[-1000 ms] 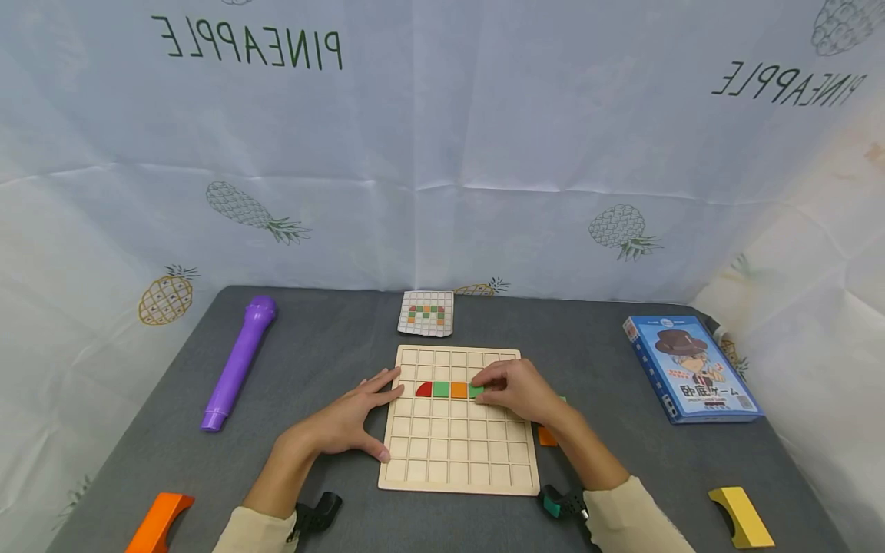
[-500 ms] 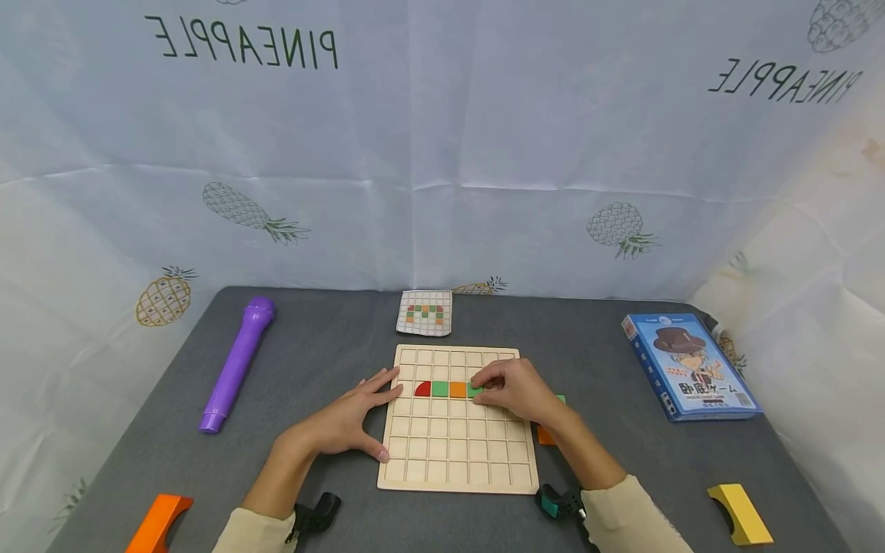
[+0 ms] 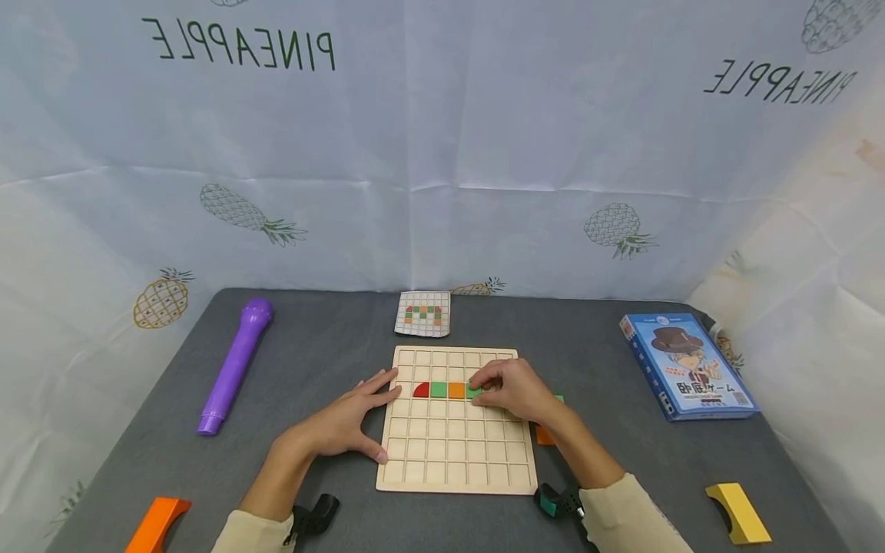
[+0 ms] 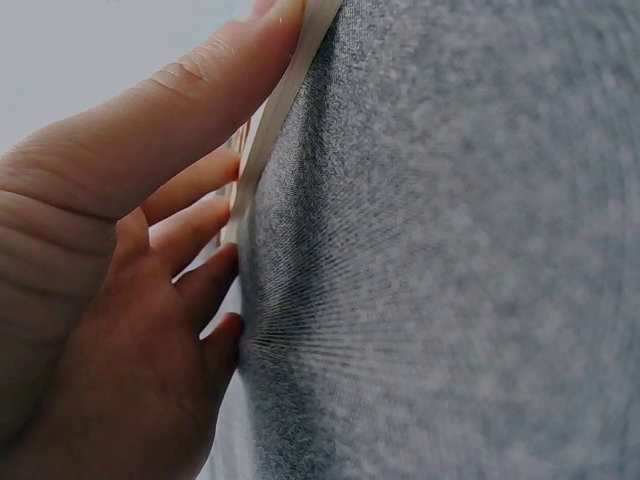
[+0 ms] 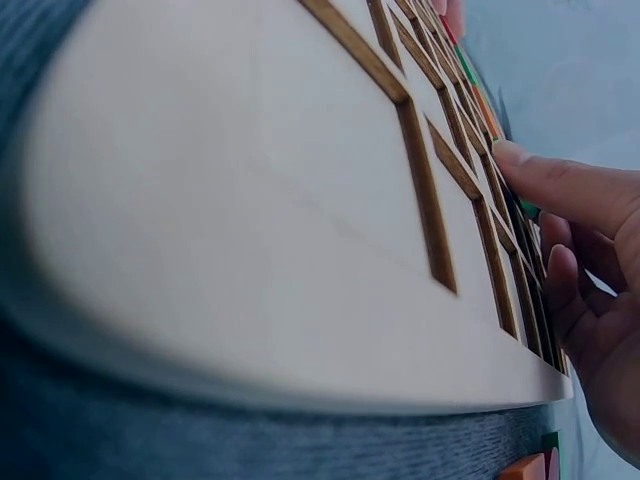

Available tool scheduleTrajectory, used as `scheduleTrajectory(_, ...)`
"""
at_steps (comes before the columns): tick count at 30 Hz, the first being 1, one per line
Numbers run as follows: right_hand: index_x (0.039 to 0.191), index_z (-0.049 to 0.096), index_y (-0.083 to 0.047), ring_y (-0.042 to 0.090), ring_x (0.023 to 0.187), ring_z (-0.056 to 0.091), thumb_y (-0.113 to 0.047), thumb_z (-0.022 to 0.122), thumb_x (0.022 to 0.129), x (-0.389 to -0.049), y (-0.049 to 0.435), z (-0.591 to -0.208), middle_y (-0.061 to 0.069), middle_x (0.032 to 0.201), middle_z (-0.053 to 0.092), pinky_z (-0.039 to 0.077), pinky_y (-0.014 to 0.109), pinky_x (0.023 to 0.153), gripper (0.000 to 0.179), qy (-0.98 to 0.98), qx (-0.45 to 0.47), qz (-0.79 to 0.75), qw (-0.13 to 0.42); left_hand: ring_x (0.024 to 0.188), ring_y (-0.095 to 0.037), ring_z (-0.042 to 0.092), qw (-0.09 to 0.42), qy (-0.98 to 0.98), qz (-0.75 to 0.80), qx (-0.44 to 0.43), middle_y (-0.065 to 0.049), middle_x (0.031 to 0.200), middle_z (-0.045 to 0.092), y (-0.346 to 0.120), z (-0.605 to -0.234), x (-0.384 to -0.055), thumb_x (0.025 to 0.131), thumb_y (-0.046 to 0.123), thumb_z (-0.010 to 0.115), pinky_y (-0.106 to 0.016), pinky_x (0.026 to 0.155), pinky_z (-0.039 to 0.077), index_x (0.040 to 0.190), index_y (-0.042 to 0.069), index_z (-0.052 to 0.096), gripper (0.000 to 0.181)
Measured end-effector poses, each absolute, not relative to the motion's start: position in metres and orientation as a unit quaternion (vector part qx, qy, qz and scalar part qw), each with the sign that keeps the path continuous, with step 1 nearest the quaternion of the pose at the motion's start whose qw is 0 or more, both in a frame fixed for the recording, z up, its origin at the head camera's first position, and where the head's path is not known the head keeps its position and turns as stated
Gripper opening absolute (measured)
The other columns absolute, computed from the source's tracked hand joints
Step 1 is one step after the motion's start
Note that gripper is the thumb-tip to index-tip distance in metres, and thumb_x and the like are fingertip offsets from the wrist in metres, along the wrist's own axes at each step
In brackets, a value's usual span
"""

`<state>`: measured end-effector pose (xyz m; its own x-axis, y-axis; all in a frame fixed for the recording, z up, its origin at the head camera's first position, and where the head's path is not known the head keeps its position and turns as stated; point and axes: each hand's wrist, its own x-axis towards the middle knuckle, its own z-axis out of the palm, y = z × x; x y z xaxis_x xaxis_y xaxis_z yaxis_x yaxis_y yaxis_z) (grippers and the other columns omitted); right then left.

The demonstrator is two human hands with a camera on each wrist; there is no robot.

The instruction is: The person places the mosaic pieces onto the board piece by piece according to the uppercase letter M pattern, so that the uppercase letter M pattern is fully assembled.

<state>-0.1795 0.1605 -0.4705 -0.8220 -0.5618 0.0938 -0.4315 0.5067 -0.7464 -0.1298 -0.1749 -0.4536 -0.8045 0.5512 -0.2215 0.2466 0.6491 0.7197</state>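
A wooden grid board [image 3: 445, 449] lies on the grey table. Along one of its upper rows sit a red quarter-round piece [image 3: 421, 391], a green square tile [image 3: 439, 390] and an orange square tile [image 3: 456, 391]. Right beside the orange one, my right hand [image 3: 515, 390] pinches another green tile [image 3: 472, 391] at the board's surface, thumb and fingers partly covering it. My left hand [image 3: 346, 422] is spread at the board's left side, its thumb [image 4: 215, 85] on the edge and its fingertips over the rim.
Behind the board lies a small pattern card [image 3: 423, 322]. A purple microphone [image 3: 235, 369] is at left, a blue game box [image 3: 691, 372] at right. Orange [image 3: 155, 526] and yellow [image 3: 740, 516] arch blocks lie near the front. An orange piece [image 3: 544, 435] sits beside the board, partly behind my right forearm.
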Motion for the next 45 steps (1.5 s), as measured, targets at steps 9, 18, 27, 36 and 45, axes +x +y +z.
scheduleTrajectory(9, 0.1, 0.081, -0.016, 0.001, 0.079, 0.062, -0.016, 0.083, 0.085, -0.18, 0.16, -0.472, 0.004, 0.106, 0.078, 0.053, 0.019, 0.068, 0.015, 0.863, -0.291, -0.404, 0.082, 0.16, -0.044, 0.007, 0.216, 0.877, 0.359, 0.237, -0.011, 0.174, 0.012, -0.177, -0.456, -0.13, 0.069, 0.036, 0.092, -0.071, 0.124, 0.01, 0.157, 0.003, 0.036, 0.11)
scheduleTrajectory(18, 0.099, 0.081, -0.016, 0.001, 0.079, 0.061, -0.015, 0.083, 0.084, -0.181, 0.16, -0.472, 0.004, 0.106, 0.078, 0.053, 0.019, 0.067, 0.015, 0.864, -0.292, -0.402, 0.077, 0.16, -0.044, 0.007, 0.214, 0.877, 0.36, 0.236, -0.011, 0.174, 0.012, -0.177, -0.455, -0.13, 0.069, 0.035, 0.093, -0.072, 0.123, 0.011, 0.158, 0.003, 0.037, 0.11)
scheduleTrajectory(27, 0.106, 0.08, -0.015, 0.012, 0.095, 0.067, -0.021, 0.083, 0.086, -0.179, 0.17, -0.464, 0.007, 0.124, 0.073, 0.054, 0.02, 0.074, 0.021, 0.865, -0.299, -0.395, 0.081, 0.161, -0.041, 0.007, 0.216, 0.878, 0.359, 0.232, -0.008, 0.175, 0.012, -0.176, -0.459, -0.129, 0.068, 0.037, 0.093, -0.071, 0.124, 0.011, 0.158, 0.005, 0.037, 0.11)
scheduleTrajectory(36, 0.119, 0.075, -0.01, 0.013, 0.083, 0.06, -0.027, 0.079, 0.089, -0.177, 0.21, -0.45, 0.012, 0.13, 0.069, 0.053, 0.023, 0.069, 0.034, 0.867, -0.301, -0.392, 0.06, 0.161, -0.042, 0.007, 0.213, 0.877, 0.36, 0.238, -0.01, 0.174, 0.011, -0.176, -0.46, -0.131, 0.069, 0.037, 0.092, -0.07, 0.125, 0.01, 0.158, 0.004, 0.036, 0.11)
scheduleTrajectory(45, 0.119, 0.075, -0.012, 0.021, 0.096, 0.062, -0.024, 0.08, 0.089, -0.165, 0.243, -0.451, 0.006, 0.122, 0.073, 0.053, 0.024, 0.072, 0.033, 0.882, -0.285, -0.373, 0.042, 0.161, -0.04, 0.006, 0.22, 0.878, 0.357, 0.231, -0.007, 0.175, 0.011, -0.176, -0.459, -0.129, 0.068, 0.036, 0.093, -0.07, 0.125, 0.011, 0.158, 0.005, 0.037, 0.11)
